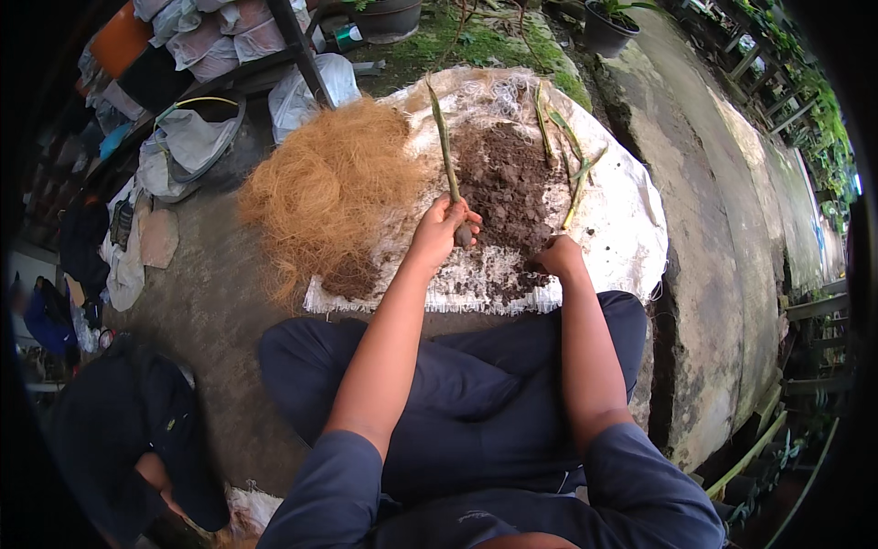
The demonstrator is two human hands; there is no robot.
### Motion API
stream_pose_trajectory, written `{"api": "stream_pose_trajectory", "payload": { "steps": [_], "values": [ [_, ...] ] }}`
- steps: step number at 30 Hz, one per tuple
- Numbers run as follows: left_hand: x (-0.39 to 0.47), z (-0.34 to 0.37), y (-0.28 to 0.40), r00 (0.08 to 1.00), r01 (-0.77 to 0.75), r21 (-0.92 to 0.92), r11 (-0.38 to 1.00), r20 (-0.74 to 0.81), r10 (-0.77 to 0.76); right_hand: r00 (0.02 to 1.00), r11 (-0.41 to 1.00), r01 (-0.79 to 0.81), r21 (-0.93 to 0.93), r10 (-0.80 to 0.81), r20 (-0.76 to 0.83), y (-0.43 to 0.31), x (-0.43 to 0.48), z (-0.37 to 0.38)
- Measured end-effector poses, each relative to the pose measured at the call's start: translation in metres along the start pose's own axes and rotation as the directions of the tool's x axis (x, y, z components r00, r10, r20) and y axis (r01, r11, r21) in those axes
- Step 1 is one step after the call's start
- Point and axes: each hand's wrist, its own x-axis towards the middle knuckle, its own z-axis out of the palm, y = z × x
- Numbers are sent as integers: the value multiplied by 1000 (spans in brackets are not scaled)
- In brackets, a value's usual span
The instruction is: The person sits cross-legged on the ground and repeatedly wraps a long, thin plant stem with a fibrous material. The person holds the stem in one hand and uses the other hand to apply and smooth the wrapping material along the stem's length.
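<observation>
My left hand (442,230) grips the lower end of a long green leaf cutting (444,141), held upright away from me, with a dark clump of soil (464,236) at its base by my fingers. My right hand (559,256) is at the near edge of a heap of dark soil (507,185), its fingers curled and their tips hidden, so whether it holds soil cannot be told. Several more leaf cuttings (578,185) lie to the right of the heap. All this rests on a white woven sack (627,233). A large pile of tan fibre (322,185) sits at the left.
Another person (130,418) in dark clothing bends at the lower left. A rack with bagged bundles (226,34) stands upper left, near a white plastic bag (312,92). Potted plants (610,31) stand beyond the sack. A concrete ledge (713,240) runs along the right.
</observation>
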Motion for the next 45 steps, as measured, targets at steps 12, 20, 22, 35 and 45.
{"api": "stream_pose_trajectory", "payload": {
  "steps": [12, 20, 22, 35, 45],
  "values": [
    [8, -1, -10, 1000, -5, 1, 1000, 22, 5, 995, 835, 101, 541, -85, -54, -6, 6, 0],
    [1, 0, -3, 999, 35, 8, 999, -28, -34, 988, 534, 148, 832, -47, -146, -21, 9, 0],
    [1, 3, -3, 999, 35, 0, 999, -31, -35, 974, 546, 213, 810, -53, -220, -20, 17, 4],
    [5, 1, -12, 1000, 23, 43, 999, -2, -23, 759, 880, 475, 10, -404, -510, -40, 2, 30],
    [1, 2, -6, 999, 48, 40, 998, -21, -47, 769, 876, 476, 83, -368, -523, -41, -4, 26]
  ]
}}
